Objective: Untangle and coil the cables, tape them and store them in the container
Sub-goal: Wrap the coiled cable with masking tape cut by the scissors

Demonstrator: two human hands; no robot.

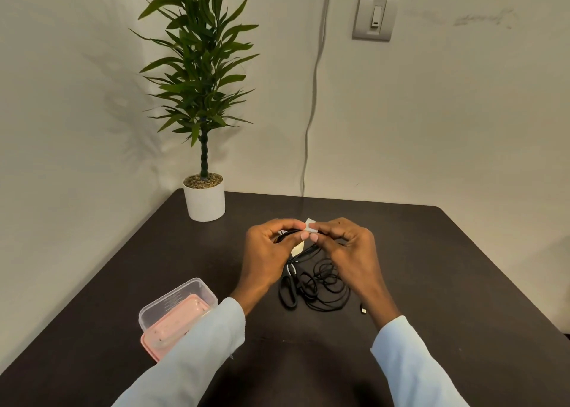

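Two hands meet above table (447, 267) centre | left hand (266, 252) curled round black cable bundle (288, 233), right hand (345, 246) pinching white tape (310, 225) at it | loose black cables (320, 286) on table beneath | clear container (177, 306) on pink lid (151, 346), near left | potted plant (202, 98) far corner

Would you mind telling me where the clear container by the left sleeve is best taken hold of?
Take the clear container across its short far end, coming from above. That rim is exposed and open upward, while the left sleeve hides its near part. A hedged judgement.
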